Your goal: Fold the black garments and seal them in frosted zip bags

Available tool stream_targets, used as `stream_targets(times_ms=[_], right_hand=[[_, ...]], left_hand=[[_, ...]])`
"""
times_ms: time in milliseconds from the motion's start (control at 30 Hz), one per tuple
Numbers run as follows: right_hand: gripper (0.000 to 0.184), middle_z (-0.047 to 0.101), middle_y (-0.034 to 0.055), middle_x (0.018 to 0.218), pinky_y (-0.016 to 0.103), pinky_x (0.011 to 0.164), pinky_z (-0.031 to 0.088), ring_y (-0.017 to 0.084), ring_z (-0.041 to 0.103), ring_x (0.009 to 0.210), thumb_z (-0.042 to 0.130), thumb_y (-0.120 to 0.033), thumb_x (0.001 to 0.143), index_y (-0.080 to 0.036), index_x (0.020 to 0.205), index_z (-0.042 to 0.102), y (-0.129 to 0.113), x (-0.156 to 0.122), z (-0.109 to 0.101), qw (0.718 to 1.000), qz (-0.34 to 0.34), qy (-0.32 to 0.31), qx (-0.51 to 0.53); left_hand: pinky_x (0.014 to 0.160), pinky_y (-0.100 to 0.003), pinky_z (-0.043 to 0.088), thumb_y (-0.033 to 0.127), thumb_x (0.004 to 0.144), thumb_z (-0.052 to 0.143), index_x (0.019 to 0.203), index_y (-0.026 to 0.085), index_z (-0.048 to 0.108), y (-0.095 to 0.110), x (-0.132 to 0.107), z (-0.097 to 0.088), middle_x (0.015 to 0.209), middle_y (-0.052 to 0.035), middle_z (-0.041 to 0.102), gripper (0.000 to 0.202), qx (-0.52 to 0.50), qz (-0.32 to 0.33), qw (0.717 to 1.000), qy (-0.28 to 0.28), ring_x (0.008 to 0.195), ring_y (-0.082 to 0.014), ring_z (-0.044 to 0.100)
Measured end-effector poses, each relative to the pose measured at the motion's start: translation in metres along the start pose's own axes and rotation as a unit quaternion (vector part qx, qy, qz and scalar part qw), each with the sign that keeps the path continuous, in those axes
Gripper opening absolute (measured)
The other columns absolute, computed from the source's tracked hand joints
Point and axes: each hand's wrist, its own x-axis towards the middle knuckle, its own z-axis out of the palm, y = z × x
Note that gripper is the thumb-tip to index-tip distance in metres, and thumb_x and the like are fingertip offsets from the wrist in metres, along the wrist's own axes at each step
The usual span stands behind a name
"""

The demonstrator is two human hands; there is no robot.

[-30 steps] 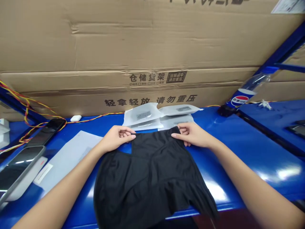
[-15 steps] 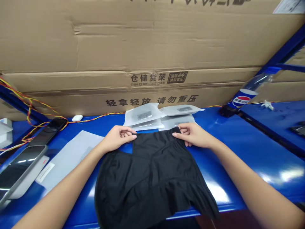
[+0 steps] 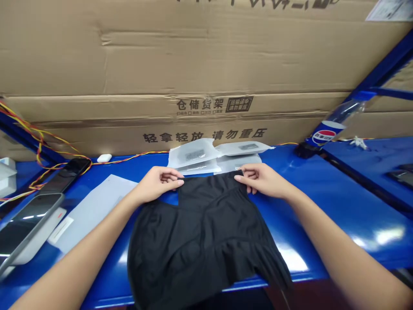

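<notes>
A black garment [image 3: 203,241] lies spread on the blue table [image 3: 322,193], its lower hem hanging over the near edge. My left hand [image 3: 159,183] pinches the far left corner of the garment's folded top part. My right hand [image 3: 263,181] pinches the far right corner of the same edge. Both hands have their fingers closed on the cloth. Just beyond the garment lie several translucent white packets [image 3: 213,155].
A wall of large brown cardboard boxes [image 3: 193,69] stands behind the table. At the left lie a flat white bag [image 3: 93,209], two dark phones [image 3: 29,215], a small white case [image 3: 103,158] and twisted red-yellow wires [image 3: 41,146]. A Pepsi bottle [image 3: 332,127] leans at the right.
Both hands have pulled the garment's top edge slightly away from me; otherwise the scene is much the same.
</notes>
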Motion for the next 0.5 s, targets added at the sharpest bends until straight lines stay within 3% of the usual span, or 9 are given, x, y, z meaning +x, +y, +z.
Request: stream_targets(times_ms=[133,200,267,367,433,500], right_hand=[[0.045,0.079,0.0086,0.093,0.042,0.080,0.063,0.029,0.075,0.086,0.072,-0.067,0.084,-0.023,0.095,0.077,-0.010,-0.026,-0.006,0.990,-0.078,0.105,-0.048],[0.036,0.081,0.0094,0.109,0.046,0.099,0.060,0.032,0.074,0.104,0.071,-0.058,0.089,-0.025,0.098,0.080,-0.014,-0.050,-0.006,0.982,-0.108,0.134,-0.073],[0.029,0.081,0.0081,0.114,0.051,0.109,0.056,0.033,0.072,0.116,0.066,-0.051,0.094,-0.028,0.099,0.082,-0.013,-0.078,0.000,0.981,-0.123,0.116,-0.096],[0.030,0.076,0.0068,0.132,0.058,0.117,0.050,0.034,0.061,0.138,0.061,-0.046,0.098,-0.031,0.113,0.083,-0.007,-0.121,0.014,0.980,-0.127,0.064,-0.137],[0.037,0.067,0.0066,0.147,0.061,0.119,0.047,0.036,0.051,0.149,0.064,-0.046,0.098,-0.034,0.130,0.077,-0.001,-0.150,0.024,0.976,-0.127,0.074,-0.160],[0.053,0.062,0.0069,0.154,0.060,0.118,0.049,0.037,0.048,0.151,0.074,-0.049,0.092,-0.037,0.143,0.068,0.005,-0.175,0.033,0.970,-0.137,0.088,-0.180]], left_hand=[[0.077,-0.032,0.060,0.052,0.081,0.079,0.088,0.020,0.081,0.036,-0.026,-0.005,0.090,-0.0057,0.081,0.033,0.089,0.064,0.993,0.046,0.080,-0.0225,0.074],[0.081,-0.033,0.060,0.044,0.087,0.075,0.087,0.023,0.081,0.053,-0.050,-0.001,0.091,-0.0039,0.082,0.022,0.138,0.095,0.984,0.053,0.083,-0.0224,0.075],[0.085,-0.034,0.061,0.035,0.091,0.071,0.089,0.026,0.081,0.061,-0.079,0.011,0.091,-0.0025,0.082,0.014,0.188,0.129,0.973,0.035,0.087,-0.0229,0.076],[0.095,-0.040,0.064,0.033,0.097,0.069,0.097,0.030,0.081,0.056,-0.127,0.036,0.100,-0.0021,0.084,0.013,0.265,0.189,0.945,0.018,0.102,-0.0257,0.078],[0.105,-0.046,0.062,0.039,0.101,0.065,0.115,0.030,0.079,0.047,-0.158,0.050,0.122,-0.0050,0.081,0.021,0.327,0.219,0.915,0.082,0.121,-0.0291,0.074],[0.105,-0.048,0.063,0.049,0.099,0.068,0.123,0.028,0.076,0.036,-0.188,0.059,0.131,-0.0077,0.078,0.033,0.377,0.247,0.884,0.126,0.125,-0.0320,0.072]])
